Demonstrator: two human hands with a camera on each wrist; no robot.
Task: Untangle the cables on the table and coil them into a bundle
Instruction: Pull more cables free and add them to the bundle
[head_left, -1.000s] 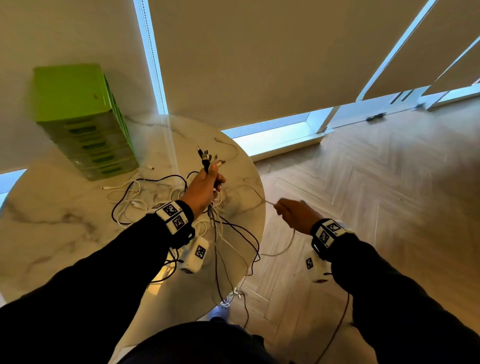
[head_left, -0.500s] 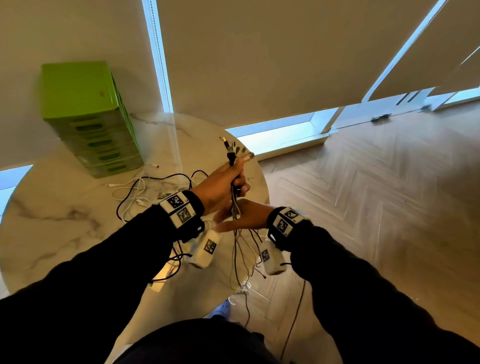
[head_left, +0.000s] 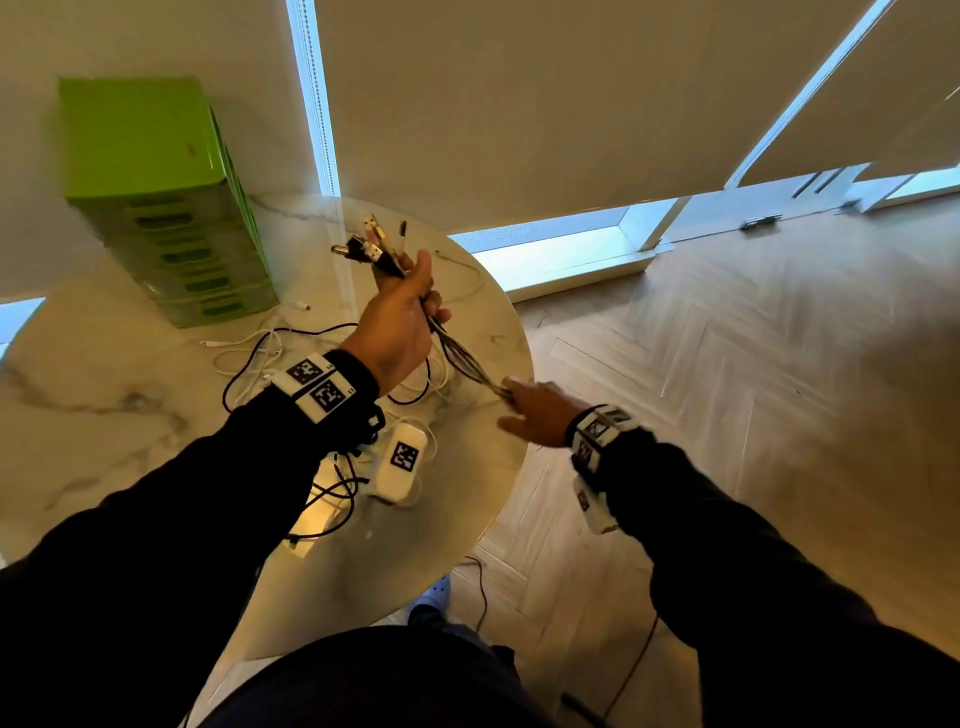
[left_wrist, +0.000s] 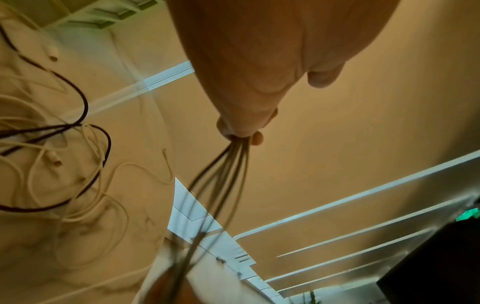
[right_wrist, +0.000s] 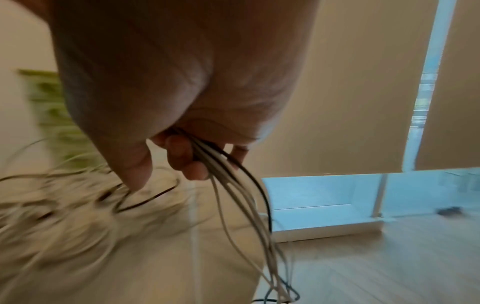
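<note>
My left hand (head_left: 402, 312) is raised over the round marble table (head_left: 93, 415) and grips a bunch of black and white cables (head_left: 460, 358) just below their plugs (head_left: 371, 249), which stick up past the thumb. The strands run taut, down and to the right, into my right hand (head_left: 524, 410) at the table's right edge. In the right wrist view my fingers (right_wrist: 187, 162) curl round the same cables (right_wrist: 233, 185), whose tails hang toward the floor. The left wrist view shows the cables (left_wrist: 228, 164) fanning out below my left hand (left_wrist: 241, 131). More loose cable loops (head_left: 260, 358) lie on the table.
A green stack of drawers (head_left: 161, 202) stands at the table's back left. A white device (head_left: 400, 462) dangles below my left wrist. Blinds (head_left: 519, 104) cover the windows behind the table. Wooden floor (head_left: 727, 364) spreads to the right, with a thin cable (head_left: 480, 587) trailing near my feet.
My left hand has lifted the plug ends higher. My right hand has slid away from it down the bunched cables, right and toward the table's edge, pulling them straight.
</note>
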